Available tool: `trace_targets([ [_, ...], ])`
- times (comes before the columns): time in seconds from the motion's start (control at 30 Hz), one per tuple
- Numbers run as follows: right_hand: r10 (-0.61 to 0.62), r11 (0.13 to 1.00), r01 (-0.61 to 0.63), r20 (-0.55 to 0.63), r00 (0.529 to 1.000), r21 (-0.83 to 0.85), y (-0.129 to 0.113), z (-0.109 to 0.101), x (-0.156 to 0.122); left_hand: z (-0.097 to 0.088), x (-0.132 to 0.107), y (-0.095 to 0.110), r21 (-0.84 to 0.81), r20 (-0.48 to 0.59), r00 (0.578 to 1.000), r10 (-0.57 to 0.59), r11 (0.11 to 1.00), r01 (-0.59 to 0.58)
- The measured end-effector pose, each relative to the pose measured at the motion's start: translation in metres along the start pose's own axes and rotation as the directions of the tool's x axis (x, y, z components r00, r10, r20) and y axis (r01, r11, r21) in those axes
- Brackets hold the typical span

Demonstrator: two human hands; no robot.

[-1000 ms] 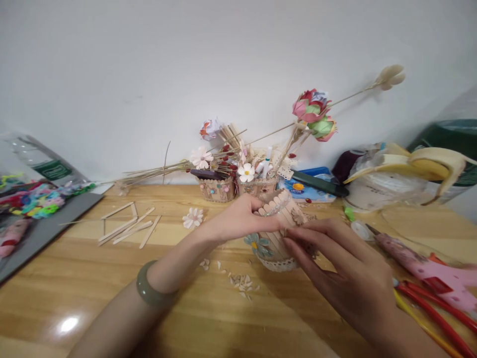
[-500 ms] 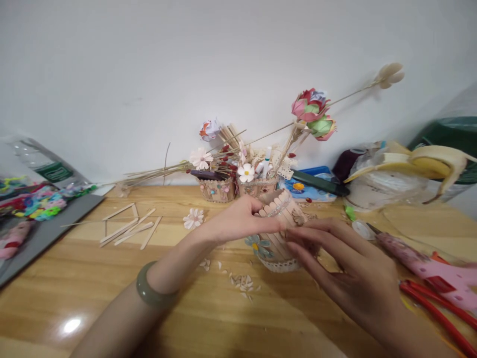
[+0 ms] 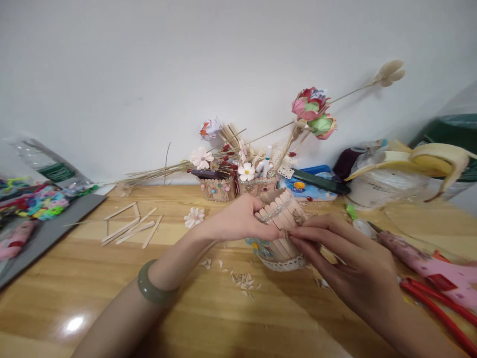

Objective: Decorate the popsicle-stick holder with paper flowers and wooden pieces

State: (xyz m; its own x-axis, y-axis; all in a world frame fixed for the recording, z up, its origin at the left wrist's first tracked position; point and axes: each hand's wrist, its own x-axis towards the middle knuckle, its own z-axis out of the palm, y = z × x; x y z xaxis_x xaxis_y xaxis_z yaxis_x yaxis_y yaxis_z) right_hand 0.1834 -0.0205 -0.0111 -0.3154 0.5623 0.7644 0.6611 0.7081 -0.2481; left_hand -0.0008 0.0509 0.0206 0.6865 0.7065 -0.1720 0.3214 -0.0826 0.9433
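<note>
A small cup made of wooden craft sticks (image 3: 282,233), trimmed with white lace and a blue paper flower, stands tilted on the wooden table (image 3: 112,293). My left hand (image 3: 238,221) is wrapped round its upper left side, thumb on the sticks. My right hand (image 3: 346,263) comes in from the right, its thumb and forefinger pinched against the cup's side right next to the left thumb. Whatever sits in that pinch is too small to name. A green bangle (image 3: 152,291) circles my left wrist.
Loose craft sticks (image 3: 130,228) and a pale paper flower (image 3: 194,217) lie to the left. Two decorated stick pots with flowers (image 3: 238,181) stand at the wall. A pink glue gun (image 3: 428,261) and red cable (image 3: 436,308) lie right; small scraps (image 3: 242,283) litter the front.
My right hand's fingers have drawn in from a spread pose to a pinch on the cup's side. The cup and my left hand have barely shifted.
</note>
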Motion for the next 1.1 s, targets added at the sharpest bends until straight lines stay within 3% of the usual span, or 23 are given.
trace_targets([
  [0.77, -0.019, 1.000, 0.019, -0.005, 1.000, 0.013, 0.0005, -0.0009, 0.0029, 0.0050, -0.0004, 0.0032, -0.015, -0.026, 1.000, 0.002, 1.000, -0.003],
  [0.97, 0.005, 1.000, -0.005, 0.012, 1.000, -0.002, 0.0002, -0.0022, 0.0019, 0.0021, -0.0036, 0.0045, 0.089, -0.009, 1.000, 0.009, 0.996, -0.008],
  [1.1, 0.059, 0.996, -0.060, 0.016, 0.998, 0.066, -0.0028, -0.0057, 0.0034, 0.0003, -0.0071, 0.0061, 0.106, -0.058, 0.998, 0.023, 0.994, -0.016],
])
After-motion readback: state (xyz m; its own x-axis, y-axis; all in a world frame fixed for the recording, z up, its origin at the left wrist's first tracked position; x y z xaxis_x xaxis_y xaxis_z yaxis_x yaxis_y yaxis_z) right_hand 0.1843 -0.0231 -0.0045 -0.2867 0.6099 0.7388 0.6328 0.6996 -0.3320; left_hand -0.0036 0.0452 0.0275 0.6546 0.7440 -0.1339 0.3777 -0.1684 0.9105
